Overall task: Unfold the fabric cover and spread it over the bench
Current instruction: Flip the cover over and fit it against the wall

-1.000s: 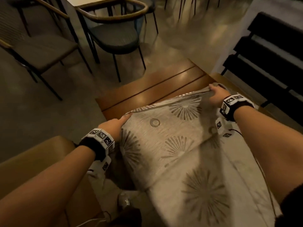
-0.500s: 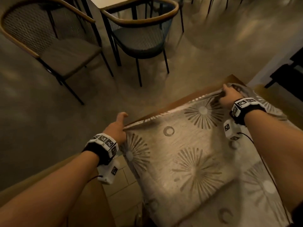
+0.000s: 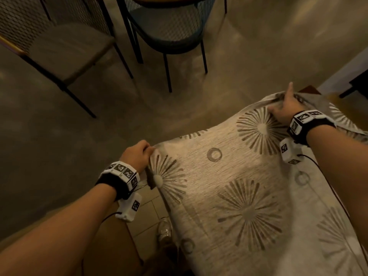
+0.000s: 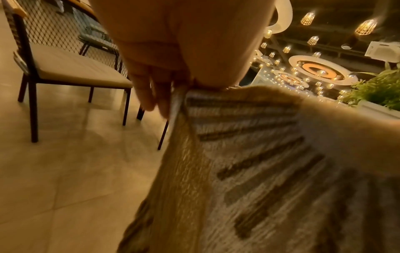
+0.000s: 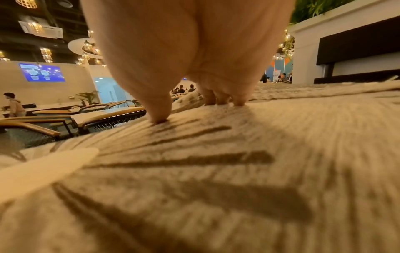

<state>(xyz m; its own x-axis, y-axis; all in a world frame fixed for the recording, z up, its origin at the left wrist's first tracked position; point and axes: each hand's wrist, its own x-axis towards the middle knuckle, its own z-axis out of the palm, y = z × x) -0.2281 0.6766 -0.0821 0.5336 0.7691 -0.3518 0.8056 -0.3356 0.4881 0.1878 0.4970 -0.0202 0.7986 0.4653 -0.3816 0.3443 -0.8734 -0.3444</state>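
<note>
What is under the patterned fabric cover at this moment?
Almost nothing shows: the fabric cover hides what it lies over. Only a brown sliver of the bench peeks past its far corner. The left hand and right hand hold its far edge.

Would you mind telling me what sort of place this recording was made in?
Most likely a restaurant or food court: rows of tables with mesh-backed chairs, caged pendant lights overhead, and people seated in the background.
</note>
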